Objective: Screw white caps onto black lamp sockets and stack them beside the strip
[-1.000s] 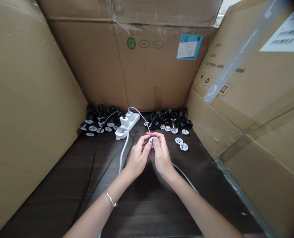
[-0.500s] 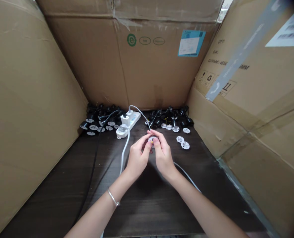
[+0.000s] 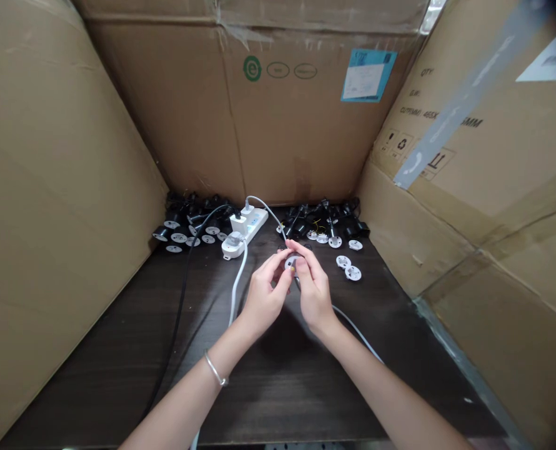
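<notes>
Between my two hands is a small round white disc (image 3: 291,265) with dark marks, its far rim cupped by my fingertips. My left hand (image 3: 267,289) grips it from the left, thumb on its face near a tiny yellow spot. From the other side my right hand (image 3: 313,289) is closed on it, thumb pressed against the face. Something dark shows at the disc's edge, mostly hidden by my fingers. To the right lie two loose white discs (image 3: 353,273) of a similar kind, touching each other on the dark table (image 3: 278,394).
A white power strip (image 3: 233,247) with plugs and cables stands behind my left hand. Black parts with white discs are piled at back left (image 3: 179,215) and back right (image 3: 348,222). A black cable (image 3: 179,312) runs down the left. Cardboard walls (image 3: 278,137) enclose three sides.
The view has shifted slightly. My left thumb has slid a little on the disc, and both hands still hold it in nearly the same place.
</notes>
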Demonstrator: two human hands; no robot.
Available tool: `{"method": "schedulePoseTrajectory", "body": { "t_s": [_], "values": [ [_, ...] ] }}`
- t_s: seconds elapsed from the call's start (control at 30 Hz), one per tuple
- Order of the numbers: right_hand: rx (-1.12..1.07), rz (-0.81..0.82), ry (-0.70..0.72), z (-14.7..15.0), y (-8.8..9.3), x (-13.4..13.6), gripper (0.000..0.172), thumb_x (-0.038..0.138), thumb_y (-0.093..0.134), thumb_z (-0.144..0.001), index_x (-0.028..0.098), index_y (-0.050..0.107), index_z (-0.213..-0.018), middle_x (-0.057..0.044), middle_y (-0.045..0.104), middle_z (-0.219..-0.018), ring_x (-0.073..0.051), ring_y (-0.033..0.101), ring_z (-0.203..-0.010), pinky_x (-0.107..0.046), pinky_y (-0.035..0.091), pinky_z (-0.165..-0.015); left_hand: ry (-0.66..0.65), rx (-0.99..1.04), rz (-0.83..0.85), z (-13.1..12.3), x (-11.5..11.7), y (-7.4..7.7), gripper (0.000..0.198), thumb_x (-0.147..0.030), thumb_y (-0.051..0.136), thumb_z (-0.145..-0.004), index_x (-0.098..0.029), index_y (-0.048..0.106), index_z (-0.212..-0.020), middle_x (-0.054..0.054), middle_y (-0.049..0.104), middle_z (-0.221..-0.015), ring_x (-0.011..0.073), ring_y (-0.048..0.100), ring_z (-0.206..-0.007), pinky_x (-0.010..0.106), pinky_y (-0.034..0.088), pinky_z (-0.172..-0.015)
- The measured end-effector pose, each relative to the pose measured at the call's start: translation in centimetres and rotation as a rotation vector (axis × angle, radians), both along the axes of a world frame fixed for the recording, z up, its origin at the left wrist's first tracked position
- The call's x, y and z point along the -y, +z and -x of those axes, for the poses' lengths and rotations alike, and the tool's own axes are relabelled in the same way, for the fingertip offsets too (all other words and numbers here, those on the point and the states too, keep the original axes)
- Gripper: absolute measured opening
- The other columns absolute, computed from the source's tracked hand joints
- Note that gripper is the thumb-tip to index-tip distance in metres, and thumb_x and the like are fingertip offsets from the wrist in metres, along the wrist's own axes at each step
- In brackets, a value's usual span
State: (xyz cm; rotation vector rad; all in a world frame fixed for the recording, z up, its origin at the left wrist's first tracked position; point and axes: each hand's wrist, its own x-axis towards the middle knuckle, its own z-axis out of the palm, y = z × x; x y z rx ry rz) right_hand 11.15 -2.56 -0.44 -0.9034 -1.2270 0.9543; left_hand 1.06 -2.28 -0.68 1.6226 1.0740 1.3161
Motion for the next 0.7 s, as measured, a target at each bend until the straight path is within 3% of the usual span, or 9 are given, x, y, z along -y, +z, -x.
{"method": "schedulePoseTrajectory", "body": {
  "t_s": [0.07, 0.2, 0.37, 0.7],
  "values": [
    [0.027, -0.025, -0.039, -0.05, 0.06, 0.10, 0.033, 0.035, 0.040, -0.089, 0.021, 0.056, -0.114, -0.005, 0.056, -0.120, -0.017, 0.053, -0.107, -0.029, 0.045, -0.087, 0.009, -0.007, 0.000, 0.00, 0.09, 0.05, 0.039, -0.032, 0.049, -0.084, -0.018, 0.053, -0.120, 0.011, 0.058, -0.108, 0.0168, 0.057, -0.082, 0.024, 0.047, -0.064],
    [0.055, -0.043, -0.068, -0.16, 0.10, 0.11, 0.029, 0.031, 0.041, -0.089, 0.021, 0.060, -0.109, -0.004, 0.060, -0.112, -0.015, 0.055, -0.102, -0.027, 0.046, -0.085, -0.013, 0.014, 0.038, -0.04, 0.12, 0.25, 0.040, -0.032, 0.050, -0.084, -0.016, 0.051, -0.120, 0.010, 0.057, -0.103, 0.0146, 0.054, -0.077, 0.023, 0.045, -0.061],
    [0.075, -0.029, -0.022, -0.27, 0.18, -0.17, 0.031, 0.033, 0.041, -0.089, 0.023, 0.056, -0.115, -0.003, 0.057, -0.119, -0.015, 0.055, -0.105, -0.026, 0.046, -0.083, -0.119, 0.124, 0.062, 0.07, -0.14, 0.59, 0.036, -0.033, 0.047, -0.086, -0.017, 0.049, -0.118, 0.004, 0.055, -0.088, 0.0099, 0.047, -0.065, 0.021, 0.043, -0.059],
    [0.200, -0.153, -0.088, -0.49, 0.21, -0.15, 0.030, 0.030, 0.042, -0.090, 0.023, 0.058, -0.114, -0.002, 0.058, -0.118, -0.016, 0.054, -0.108, -0.032, 0.042, -0.096, -0.043, 0.003, -0.052, -0.18, -0.15, 0.07, 0.035, -0.032, 0.041, -0.089, -0.018, 0.047, -0.121, 0.008, 0.057, -0.102, 0.0122, 0.054, -0.073, 0.023, 0.047, -0.065]
  ]
}}
